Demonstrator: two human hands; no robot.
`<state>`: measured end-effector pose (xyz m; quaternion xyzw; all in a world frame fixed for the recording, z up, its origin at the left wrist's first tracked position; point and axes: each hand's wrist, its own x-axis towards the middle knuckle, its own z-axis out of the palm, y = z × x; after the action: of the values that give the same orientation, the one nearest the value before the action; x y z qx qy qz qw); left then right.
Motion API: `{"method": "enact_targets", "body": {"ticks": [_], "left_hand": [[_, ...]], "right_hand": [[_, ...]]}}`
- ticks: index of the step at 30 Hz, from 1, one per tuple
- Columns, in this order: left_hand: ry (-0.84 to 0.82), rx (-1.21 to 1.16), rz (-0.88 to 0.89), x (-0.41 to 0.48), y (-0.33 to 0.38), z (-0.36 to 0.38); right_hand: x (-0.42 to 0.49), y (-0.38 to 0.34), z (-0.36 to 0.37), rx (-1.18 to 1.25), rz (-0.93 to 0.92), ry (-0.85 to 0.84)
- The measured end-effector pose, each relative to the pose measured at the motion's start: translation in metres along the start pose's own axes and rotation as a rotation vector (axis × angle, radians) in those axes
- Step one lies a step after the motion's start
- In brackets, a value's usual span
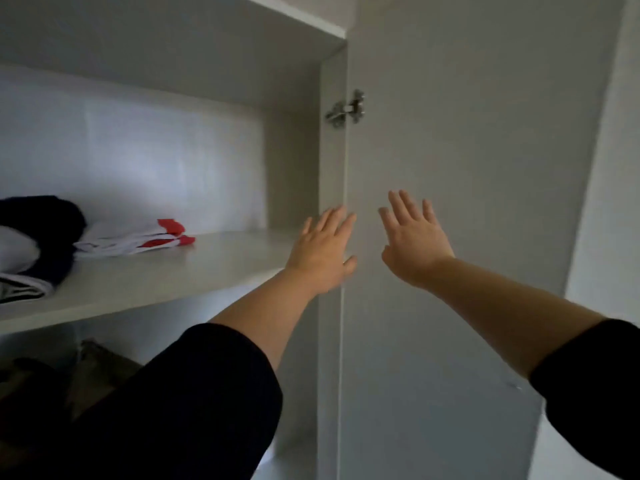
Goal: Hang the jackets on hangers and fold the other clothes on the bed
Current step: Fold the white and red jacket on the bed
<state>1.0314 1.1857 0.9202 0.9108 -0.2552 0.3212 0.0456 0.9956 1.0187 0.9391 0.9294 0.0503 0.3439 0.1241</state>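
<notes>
Both hands are out and empty. The left hand (pixel 323 249) has its fingers straight and loosely spread and grips nothing. The right hand (pixel 414 240) is the same, palm forward and fingers fanned. They sit close together, side by side.

The right palm faces the inner face of the open wardrobe door (pixel 450 202). The left hand lies over the seam where that door meets the side panel (pixel 330 150). I cannot tell from here whether either palm is actually touching. Straight above the left fingertips sits the metal hinge (pixel 346 109).

Left of the left hand runs the shelf (pixel 207 261), and that's where the clothes are. A folded white-and-red garment (pixel 135 242) lies well off to the left, with a dark garment (pixel 38 230) beyond it at the frame edge. Under the left forearm, below the shelf, are dim shapes of cloth (pixel 97 368), too dark to call jackets. No bed or hanger is in sight.

My read is that the door is being dealt with, with the clothes work around it. To do that well, keep the left fingers clear of that hinge-side seam, which is a pinch spot. Slide the right palm out towards the door's free edge, where a push has leverage. Press flat and even, and don't slap.
</notes>
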Motion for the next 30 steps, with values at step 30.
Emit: {"method": "enact_targets", "body": {"ticks": [30], "left_hand": [[0.149,-0.654,1.126,-0.083,0.943,0.007]], "right_hand": [[-0.704,0.545,-0.212,-0.544,1.07,-0.313]]}}
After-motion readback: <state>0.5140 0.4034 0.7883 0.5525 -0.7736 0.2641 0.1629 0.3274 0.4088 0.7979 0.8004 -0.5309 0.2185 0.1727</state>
